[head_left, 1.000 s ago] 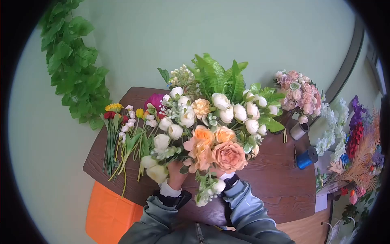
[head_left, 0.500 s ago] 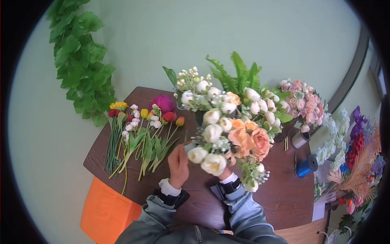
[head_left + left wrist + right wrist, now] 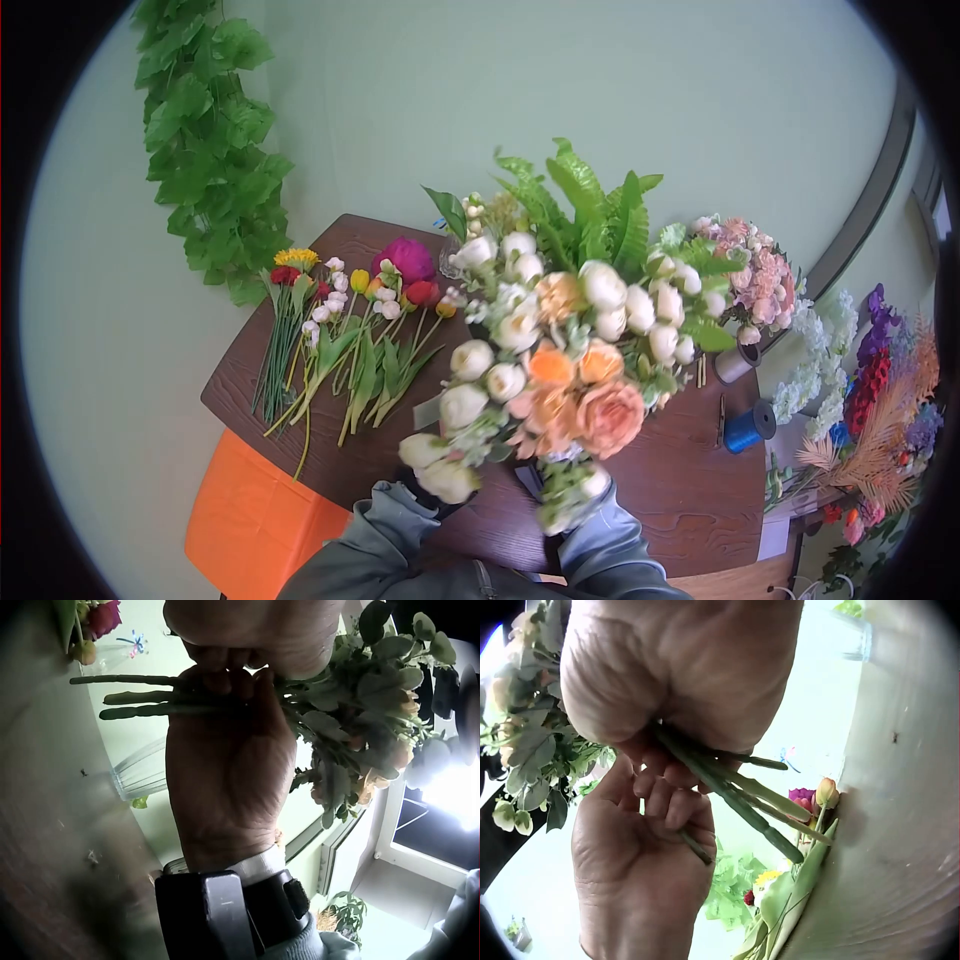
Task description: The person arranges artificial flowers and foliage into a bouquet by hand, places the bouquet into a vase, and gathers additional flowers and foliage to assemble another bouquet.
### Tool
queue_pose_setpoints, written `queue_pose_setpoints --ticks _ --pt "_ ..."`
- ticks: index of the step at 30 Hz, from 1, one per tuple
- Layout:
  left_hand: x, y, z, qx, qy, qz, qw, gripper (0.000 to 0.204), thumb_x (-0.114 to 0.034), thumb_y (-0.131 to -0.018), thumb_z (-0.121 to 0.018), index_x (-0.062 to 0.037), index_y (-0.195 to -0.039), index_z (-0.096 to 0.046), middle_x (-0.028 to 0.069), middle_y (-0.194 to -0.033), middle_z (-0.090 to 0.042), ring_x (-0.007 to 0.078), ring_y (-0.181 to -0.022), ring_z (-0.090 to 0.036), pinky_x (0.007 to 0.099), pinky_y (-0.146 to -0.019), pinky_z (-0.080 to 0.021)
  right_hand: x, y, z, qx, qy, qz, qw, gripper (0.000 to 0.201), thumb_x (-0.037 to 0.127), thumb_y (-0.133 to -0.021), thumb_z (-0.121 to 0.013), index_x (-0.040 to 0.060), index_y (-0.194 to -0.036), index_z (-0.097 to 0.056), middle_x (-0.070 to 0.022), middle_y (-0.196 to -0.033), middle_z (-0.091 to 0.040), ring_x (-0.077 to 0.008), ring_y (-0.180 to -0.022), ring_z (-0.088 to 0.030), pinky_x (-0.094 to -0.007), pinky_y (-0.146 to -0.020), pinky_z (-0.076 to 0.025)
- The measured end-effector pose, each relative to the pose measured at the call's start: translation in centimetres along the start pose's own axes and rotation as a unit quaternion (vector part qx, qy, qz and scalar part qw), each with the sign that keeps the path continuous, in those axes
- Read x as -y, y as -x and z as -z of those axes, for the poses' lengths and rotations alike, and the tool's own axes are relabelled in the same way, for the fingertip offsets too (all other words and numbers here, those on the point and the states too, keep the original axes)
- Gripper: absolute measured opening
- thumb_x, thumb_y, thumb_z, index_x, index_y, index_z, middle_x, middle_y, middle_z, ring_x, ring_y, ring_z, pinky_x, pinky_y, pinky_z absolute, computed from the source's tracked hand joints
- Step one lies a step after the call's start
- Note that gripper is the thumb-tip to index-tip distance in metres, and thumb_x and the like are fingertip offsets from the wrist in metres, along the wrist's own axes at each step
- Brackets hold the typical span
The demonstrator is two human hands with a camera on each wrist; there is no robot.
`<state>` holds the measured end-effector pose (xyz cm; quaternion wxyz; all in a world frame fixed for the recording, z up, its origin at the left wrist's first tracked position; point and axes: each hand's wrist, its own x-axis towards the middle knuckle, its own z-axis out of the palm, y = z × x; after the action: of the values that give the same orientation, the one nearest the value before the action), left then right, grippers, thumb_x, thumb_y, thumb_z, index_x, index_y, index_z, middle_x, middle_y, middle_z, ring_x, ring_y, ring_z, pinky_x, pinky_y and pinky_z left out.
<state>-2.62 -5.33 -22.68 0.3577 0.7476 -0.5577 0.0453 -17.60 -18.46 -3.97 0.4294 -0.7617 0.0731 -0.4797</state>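
Observation:
A large bouquet [image 3: 560, 370] of peach and orange roses, white buds and green fern leaves fills the middle of the head view, hiding both hands there. In the left wrist view, my right hand [image 3: 229, 772] grips its bundled green stems [image 3: 142, 697] below the blossoms, cut ends poking out. My left hand [image 3: 641, 862] is right against the right hand, its fingers curled round a stem [image 3: 695, 846] in the right wrist view.
Loose tulips [image 3: 385, 360] and other single flowers lie on the brown table [image 3: 680, 510] at left. Ribbon spools [image 3: 750, 427] and a pink bouquet [image 3: 755, 275] stand at right. An orange bin [image 3: 255, 525] is beside the table; a clear vase [image 3: 142, 769] shows behind the hands.
The bouquet first swung right and turned, with my left hand showing apart from it. It has since swung back left and nearer, and the left hand is now at the stems beneath the blossoms.

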Motion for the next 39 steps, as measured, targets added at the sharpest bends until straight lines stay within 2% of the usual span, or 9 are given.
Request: queue_pose_setpoints --ticks 13,22,23,25,27,29,31,33,39 --pt "-5.2 -2.7 4.2 0.04 0.409 0.002 0.911 0.047 -0.016 -0.079 -0.058 -0.0071 -0.123 -0.046 0.0074 -0.106 -0.059 0.0269 -0.099 -0.056 0.0377 -0.086 -0.044 -3.5 4.0 0.8 -0.138 -0.396 -0.148 0.896 0.025 0.013 -0.084 -0.042 0.0048 -0.105 -0.052 -0.0083 -0.098 -0.055 -0.0224 -0.098 -0.051 -0.0335 -0.087 -0.041" --pt "-8.8 -5.9 8.9 -0.06 0.122 -0.081 0.987 0.042 -0.014 -0.074 -0.061 -0.0078 -0.114 -0.053 0.0086 -0.101 -0.06 0.0248 -0.093 -0.058 0.0377 -0.083 -0.045 -5.9 5.8 -0.2 -0.223 -0.623 -0.241 0.71 0.024 0.019 -0.087 -0.038 0.0065 -0.103 -0.05 -0.0071 -0.092 -0.055 -0.0196 -0.094 -0.052 -0.0318 -0.084 -0.043" --pt "-9.4 -6.4 9.7 -0.069 0.092 -0.097 0.989 0.041 -0.014 -0.074 -0.061 -0.0078 -0.114 -0.054 0.0084 -0.101 -0.06 0.0245 -0.092 -0.058 0.0376 -0.083 -0.045 -7.0 5.3 0.3 -0.014 -0.474 -0.164 0.865 0.025 0.018 -0.085 -0.045 0.0066 -0.107 -0.048 -0.008 -0.1 -0.053 -0.0199 -0.098 -0.05 -0.0331 -0.085 -0.043" --pt "-13.3 -8.3 13.2 -0.035 0.364 0.011 0.931 0.041 -0.015 -0.073 -0.062 -0.0062 -0.112 -0.052 0.0074 -0.095 -0.06 0.0232 -0.085 -0.058 0.0354 -0.077 -0.046 -9.4 5.2 -0.9 -0.002 0.035 -0.154 0.987 0.027 0.014 -0.081 -0.052 0.0058 -0.107 -0.049 -0.0076 -0.104 -0.052 -0.0198 -0.1 -0.05 -0.0313 -0.085 -0.043" --pt "-13.1 -9.2 14.1 0.057 0.582 0.064 0.808 0.024 -0.015 -0.088 -0.046 -0.0028 -0.108 -0.054 0.005 -0.098 -0.06 0.0136 -0.088 -0.055 0.031 -0.078 -0.044 -1.3 2.0 -0.3 0.13 -0.016 -0.165 0.978 0.04 0.015 -0.08 -0.056 0.0027 -0.117 -0.048 -0.0071 -0.109 -0.054 -0.0173 -0.103 -0.049 -0.0308 -0.087 -0.041" --pt "-13.1 -9.3 14.8 0.009 0.36 -0.051 0.932 0.025 -0.013 -0.088 -0.045 -0.0023 -0.11 -0.054 0.0077 -0.104 -0.059 0.0136 -0.095 -0.053 0.0292 -0.082 -0.043 3.3 -0.8 1.3 0.245 -0.127 -0.353 0.894 0.043 0.017 -0.08 -0.057 0.0011 -0.119 -0.048 -0.0057 -0.111 -0.054 -0.0149 -0.101 -0.05 -0.0304 -0.087 -0.041" --pt "-11.9 -9.5 14.4 -0.023 0.08 -0.18 0.98 0.028 -0.012 -0.09 -0.043 -0.002 -0.115 -0.051 0.009 -0.109 -0.057 0.0132 -0.1 -0.051 0.0275 -0.085 -0.041 3.8 -0.2 0.8 0.128 -0.385 -0.204 0.891 0.047 0.018 -0.077 -0.062 0.0009 -0.118 -0.049 -0.0035 -0.109 -0.055 -0.0125 -0.098 -0.051 -0.0274 -0.084 -0.042" --pt "-13.5 -10.2 15.4 0.019 0.375 0.056 0.925 0.022 -0.002 -0.08 -0.048 -0.002 -0.1 -0.057 0.0137 -0.097 -0.058 0.0303 -0.091 -0.053 0.0374 -0.082 -0.041 6.5 -1.2 -0.5 -0.014 -0.399 -0.316 0.861 0.045 0.018 -0.074 -0.065 0.0017 -0.113 -0.052 -0.0034 -0.104 -0.055 -0.012 -0.093 -0.051 -0.0272 -0.079 -0.043" --pt "-14.9 -10.8 17.4 0.074 0.463 0.122 0.875 0.024 -0.004 -0.08 -0.051 -0.0022 -0.104 -0.055 0.0139 -0.1 -0.059 0.0273 -0.091 -0.056 0.0343 -0.079 -0.043 -8.4 3.7 -0.4 0.224 -0.245 -0.235 0.914 0.042 0.019 -0.074 -0.066 0.0032 -0.11 -0.051 -0.0025 -0.096 -0.056 -0.0119 -0.083 -0.053 -0.027 -0.073 -0.044"
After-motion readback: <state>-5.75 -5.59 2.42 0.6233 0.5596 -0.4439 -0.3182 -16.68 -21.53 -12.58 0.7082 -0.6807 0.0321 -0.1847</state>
